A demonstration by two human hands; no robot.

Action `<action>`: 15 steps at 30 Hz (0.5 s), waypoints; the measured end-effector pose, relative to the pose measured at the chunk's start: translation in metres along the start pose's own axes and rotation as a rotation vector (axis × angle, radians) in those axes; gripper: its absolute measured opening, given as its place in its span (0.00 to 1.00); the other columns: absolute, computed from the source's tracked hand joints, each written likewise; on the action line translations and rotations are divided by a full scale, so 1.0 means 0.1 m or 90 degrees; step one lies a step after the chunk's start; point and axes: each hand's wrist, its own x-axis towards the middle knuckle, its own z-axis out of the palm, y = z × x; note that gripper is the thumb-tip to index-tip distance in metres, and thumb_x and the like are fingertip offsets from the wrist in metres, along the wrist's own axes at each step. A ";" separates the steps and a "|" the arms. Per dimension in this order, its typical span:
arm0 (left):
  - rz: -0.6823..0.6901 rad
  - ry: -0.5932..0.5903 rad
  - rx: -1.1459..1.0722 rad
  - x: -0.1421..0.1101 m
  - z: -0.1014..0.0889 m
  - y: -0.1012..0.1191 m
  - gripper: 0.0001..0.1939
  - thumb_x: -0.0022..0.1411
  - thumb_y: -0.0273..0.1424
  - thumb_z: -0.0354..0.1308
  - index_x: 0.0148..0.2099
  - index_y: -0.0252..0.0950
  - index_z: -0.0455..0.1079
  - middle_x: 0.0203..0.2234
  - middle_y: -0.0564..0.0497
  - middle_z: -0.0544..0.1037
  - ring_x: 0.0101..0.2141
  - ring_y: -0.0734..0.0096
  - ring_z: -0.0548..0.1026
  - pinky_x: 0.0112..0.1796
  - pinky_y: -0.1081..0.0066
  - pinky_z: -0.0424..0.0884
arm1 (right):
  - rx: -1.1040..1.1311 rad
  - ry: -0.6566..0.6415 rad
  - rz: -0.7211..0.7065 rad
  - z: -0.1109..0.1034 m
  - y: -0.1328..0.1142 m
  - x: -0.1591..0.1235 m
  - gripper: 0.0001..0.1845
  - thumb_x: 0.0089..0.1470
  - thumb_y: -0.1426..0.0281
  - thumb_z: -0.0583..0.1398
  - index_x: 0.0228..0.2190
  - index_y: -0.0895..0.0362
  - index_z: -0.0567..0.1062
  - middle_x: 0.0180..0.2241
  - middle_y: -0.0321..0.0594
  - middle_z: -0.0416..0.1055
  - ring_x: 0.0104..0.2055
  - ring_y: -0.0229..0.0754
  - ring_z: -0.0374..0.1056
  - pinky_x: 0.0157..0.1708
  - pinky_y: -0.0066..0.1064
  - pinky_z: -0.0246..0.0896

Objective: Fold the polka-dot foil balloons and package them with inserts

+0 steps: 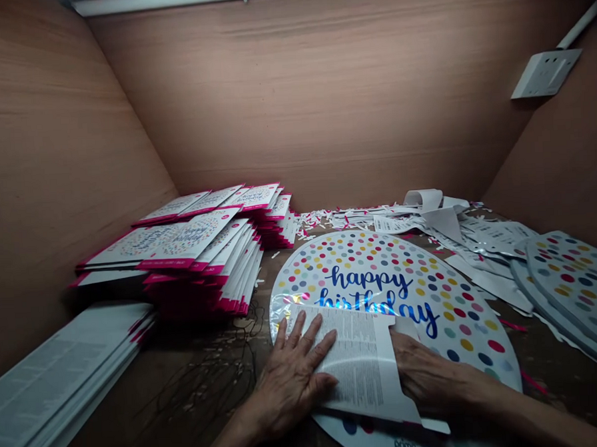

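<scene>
A flat round foil balloon (406, 278) with coloured dots and "happy birthday" in blue lies on the wooden table before me. On its near part rests a white printed card (360, 363) with small text. My left hand (294, 377) lies flat on the card's left side, fingers spread, open. My right hand (424, 377) is at the card's right edge, its fingers tucked under the card and hidden.
Stacks of pink-edged packaged cards (200, 255) stand at the left. White printed sheets (51, 383) lie at the near left. More dotted balloons (576, 282) are piled at the right, with paper scraps (443, 219) behind. Wooden walls enclose the table; a socket (545, 74) is mounted upper right.
</scene>
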 end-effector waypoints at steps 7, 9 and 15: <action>-0.005 -0.044 0.011 0.02 -0.03 0.03 0.30 0.64 0.53 0.34 0.65 0.52 0.39 0.64 0.53 0.39 0.62 0.51 0.35 0.56 0.42 0.35 | 0.007 0.033 -0.043 -0.07 -0.13 -0.07 0.19 0.54 0.75 0.52 0.47 0.55 0.71 0.51 0.45 0.65 0.53 0.46 0.58 0.57 0.41 0.46; -0.015 -0.063 0.012 0.02 -0.08 0.04 0.31 0.63 0.54 0.33 0.65 0.51 0.39 0.64 0.52 0.38 0.62 0.51 0.34 0.56 0.41 0.35 | -0.009 0.029 -0.027 -0.09 -0.09 -0.17 0.18 0.56 0.75 0.51 0.47 0.55 0.71 0.52 0.45 0.64 0.55 0.45 0.57 0.58 0.42 0.43; -0.029 -0.019 0.048 0.21 -0.18 0.27 0.33 0.62 0.55 0.32 0.64 0.49 0.48 0.63 0.48 0.43 0.62 0.46 0.36 0.55 0.38 0.32 | -0.123 0.121 0.049 -0.06 0.03 -0.62 0.14 0.60 0.74 0.49 0.45 0.56 0.70 0.48 0.46 0.68 0.52 0.44 0.61 0.58 0.48 0.45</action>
